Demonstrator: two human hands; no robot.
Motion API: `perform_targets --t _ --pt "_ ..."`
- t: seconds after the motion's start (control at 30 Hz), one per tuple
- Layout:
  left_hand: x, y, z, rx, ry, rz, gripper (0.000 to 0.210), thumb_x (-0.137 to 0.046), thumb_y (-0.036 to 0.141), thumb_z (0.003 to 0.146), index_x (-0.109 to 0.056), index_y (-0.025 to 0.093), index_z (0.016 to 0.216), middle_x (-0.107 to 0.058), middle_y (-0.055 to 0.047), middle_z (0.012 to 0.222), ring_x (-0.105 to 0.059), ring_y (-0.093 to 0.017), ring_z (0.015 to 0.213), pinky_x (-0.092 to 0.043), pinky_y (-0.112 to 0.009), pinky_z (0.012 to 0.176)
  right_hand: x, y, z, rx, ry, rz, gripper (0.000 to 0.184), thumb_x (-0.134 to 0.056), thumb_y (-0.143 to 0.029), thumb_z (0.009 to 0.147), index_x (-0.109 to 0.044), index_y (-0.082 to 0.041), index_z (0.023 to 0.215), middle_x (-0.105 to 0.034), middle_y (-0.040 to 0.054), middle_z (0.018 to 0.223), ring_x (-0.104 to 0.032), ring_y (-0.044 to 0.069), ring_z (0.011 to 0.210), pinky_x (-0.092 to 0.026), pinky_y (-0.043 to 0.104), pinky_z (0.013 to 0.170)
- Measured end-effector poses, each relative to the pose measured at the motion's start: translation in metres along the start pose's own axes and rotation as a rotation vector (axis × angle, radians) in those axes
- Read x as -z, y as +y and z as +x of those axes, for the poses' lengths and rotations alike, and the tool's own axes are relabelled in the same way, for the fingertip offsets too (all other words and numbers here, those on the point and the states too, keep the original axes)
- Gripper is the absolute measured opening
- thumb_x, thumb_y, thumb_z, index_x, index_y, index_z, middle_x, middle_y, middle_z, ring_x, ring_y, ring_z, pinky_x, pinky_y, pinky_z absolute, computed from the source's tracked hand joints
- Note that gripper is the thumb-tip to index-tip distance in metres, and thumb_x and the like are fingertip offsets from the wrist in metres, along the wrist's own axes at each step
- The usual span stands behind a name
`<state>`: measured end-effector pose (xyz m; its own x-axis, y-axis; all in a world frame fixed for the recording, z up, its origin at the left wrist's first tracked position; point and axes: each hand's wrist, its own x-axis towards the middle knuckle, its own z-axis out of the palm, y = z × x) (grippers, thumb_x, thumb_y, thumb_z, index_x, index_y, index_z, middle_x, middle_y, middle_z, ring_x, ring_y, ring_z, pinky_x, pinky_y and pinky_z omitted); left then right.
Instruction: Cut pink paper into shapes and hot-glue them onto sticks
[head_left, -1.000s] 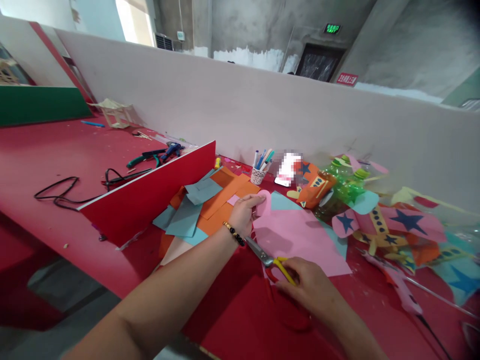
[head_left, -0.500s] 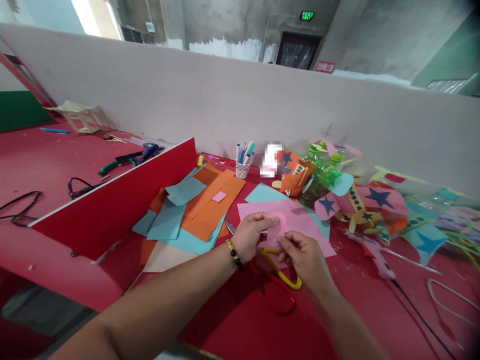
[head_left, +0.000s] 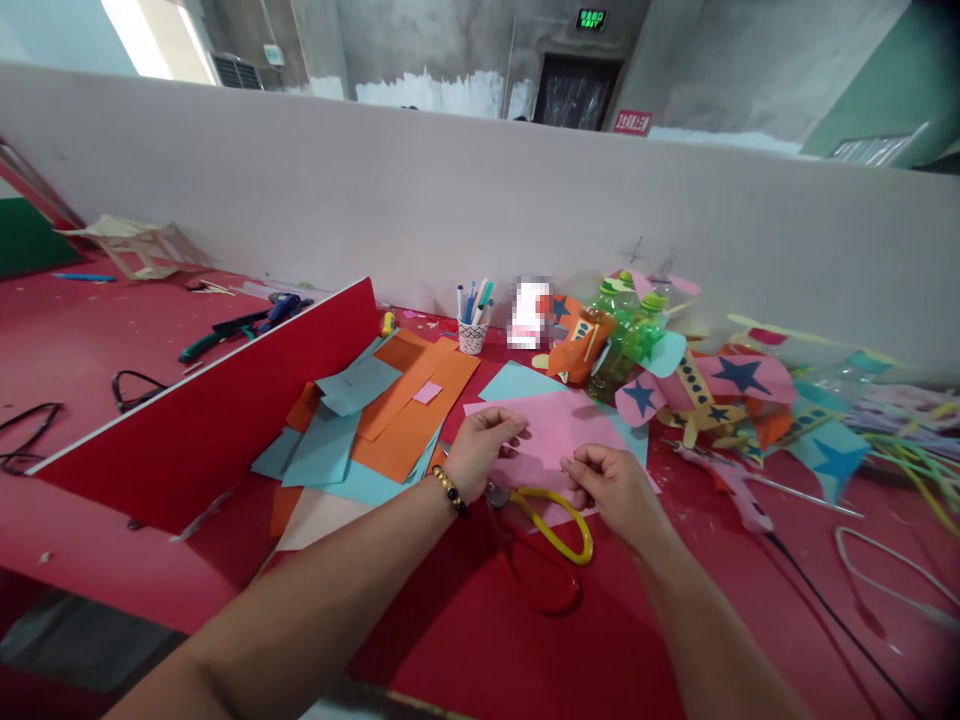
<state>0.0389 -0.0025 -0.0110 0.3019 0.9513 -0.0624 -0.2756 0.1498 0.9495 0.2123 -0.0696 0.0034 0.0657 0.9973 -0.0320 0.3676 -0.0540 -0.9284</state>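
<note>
My left hand (head_left: 480,455), with a beaded bracelet at the wrist, has thumb and forefinger pinched together over a pink paper sheet (head_left: 570,415). Facing it, my right hand (head_left: 611,485) is also closed in a pinch. Anything pink between the fingertips blends into the sheet, so I cannot make it out. Beneath my hands lies a pair of scissors with one yellow handle (head_left: 574,550) and one red handle (head_left: 559,608). My left hand covers most of its blades. A light blue sheet (head_left: 517,380) sticks out from under the pink one.
Orange sheets (head_left: 397,445) and blue sheets (head_left: 322,450) lie left, beside a red divider (head_left: 225,410). A pen cup (head_left: 472,337) stands behind. On the right are paper-covered bottle models (head_left: 690,390), a pink glue gun (head_left: 739,490) and its cord (head_left: 832,610).
My fingertips have moved apart. The rounded pink paper piece visible between them before no longer stands out. More of the scissors shows, and the view has shifted slightly.
</note>
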Motion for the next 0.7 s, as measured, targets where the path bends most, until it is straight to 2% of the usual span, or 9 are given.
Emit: perform_targets --t 0.07,0.17,0.23,0.33,0.4,0.5,0.7 --pt "0.012 0.000 0.010 -0.108 0.055 0.187 0.023 -0.062 0.039 0.074 -0.062 0.017 0.079 -0.063 -0.004 0.079 -0.054 -0.013 0.070 -0.042 -0.024 0.064 0.005 0.003 0.004 -0.010 0.061 0.028 0.032 -0.059 -0.043 0.077 -0.051 -0.018 0.059 -0.053 -0.0035 0.046 -0.050 0.010 0.040 -0.036 0.021 0.041" --pt "0.032 0.002 0.025 -0.277 0.128 0.674 0.024 -0.061 0.031 0.074 -0.063 0.018 0.094 -0.065 -0.007 0.096 -0.055 -0.019 0.084 -0.042 -0.030 0.075 0.008 0.005 0.006 -0.013 0.081 0.043 0.032 -0.059 -0.043 0.076 -0.051 -0.018 0.059 -0.054 -0.0033 0.046 -0.050 0.010 0.041 -0.036 0.021 0.043" --pt "0.042 0.003 0.029 -0.312 0.135 1.005 0.032 -0.061 0.030 0.074 -0.063 0.017 0.103 -0.064 -0.009 0.106 -0.053 -0.024 0.096 -0.039 -0.035 0.085 0.006 0.003 0.003 -0.027 -0.039 0.047 0.030 -0.058 -0.042 0.077 -0.052 -0.018 0.061 -0.055 -0.0030 0.049 -0.053 0.011 0.044 -0.039 0.022 0.046" --pt "0.047 0.003 0.030 -0.278 0.071 1.341 0.042 -0.058 0.029 0.074 -0.058 0.015 0.114 -0.060 -0.012 0.116 -0.050 -0.028 0.106 -0.032 -0.039 0.094 -0.003 -0.002 -0.006 -0.044 -0.319 0.006 0.025 -0.056 -0.036 0.077 -0.049 -0.019 0.060 -0.054 -0.0040 0.053 -0.054 0.011 0.048 -0.038 0.022 0.048" --pt "0.047 0.002 0.030 -0.258 0.016 1.456 0.047 -0.057 0.028 0.073 -0.055 0.015 0.119 -0.058 -0.012 0.120 -0.050 -0.027 0.108 -0.030 -0.038 0.095 -0.010 -0.005 -0.012 0.021 -0.391 -0.146 0.024 -0.057 -0.028 0.074 -0.047 -0.018 0.056 -0.053 -0.0040 0.056 -0.050 0.010 0.050 -0.035 0.022 0.049" --pt "0.045 0.002 0.031 -0.237 -0.017 1.538 0.050 -0.058 0.029 0.072 -0.054 0.016 0.120 -0.058 -0.012 0.121 -0.050 -0.027 0.109 -0.029 -0.036 0.095 -0.018 -0.007 -0.018 0.164 -0.331 -0.406 0.021 -0.060 -0.019 0.070 -0.049 -0.017 0.052 -0.056 -0.0014 0.069 -0.051 0.011 0.061 -0.034 0.022 0.056" --pt "0.044 0.006 0.042 -0.156 0.024 1.538 0.053 -0.065 0.041 0.064 -0.061 0.018 0.111 -0.061 -0.014 0.111 -0.051 -0.030 0.103 -0.035 -0.037 0.086 -0.023 -0.013 -0.027 0.223 -0.377 -0.516 0.016 -0.059 -0.019 0.072 -0.058 -0.017 0.056 -0.055 0.0002 0.076 -0.052 0.012 0.068 -0.033 0.022 0.058"
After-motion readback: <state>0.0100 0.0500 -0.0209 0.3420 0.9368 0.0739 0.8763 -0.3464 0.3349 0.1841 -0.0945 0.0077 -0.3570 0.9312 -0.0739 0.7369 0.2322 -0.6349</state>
